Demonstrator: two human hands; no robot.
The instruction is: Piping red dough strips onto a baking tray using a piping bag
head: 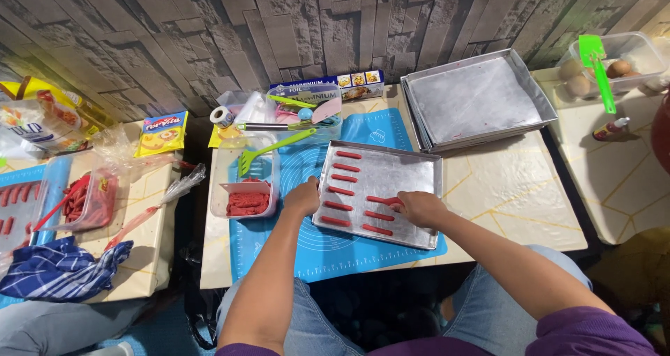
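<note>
place: likely home kitchen | signs: baking trays (488, 98), foil box (328, 87), eggs (618, 68), spatula (599, 70), silicone mat (377, 129)

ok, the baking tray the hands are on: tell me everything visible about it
The tray is a shallow rectangular pan of dull silver metal with a low raised rim, lying flat and slightly skewed on a blue mat. It holds red dough strips in two columns, the right half bare. The left hand touches its left edge; the right hand rests inside, on a strip.

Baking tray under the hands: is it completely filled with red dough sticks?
No: the baking tray holds red sticks only on its left part; the rest is bare metal.
</note>
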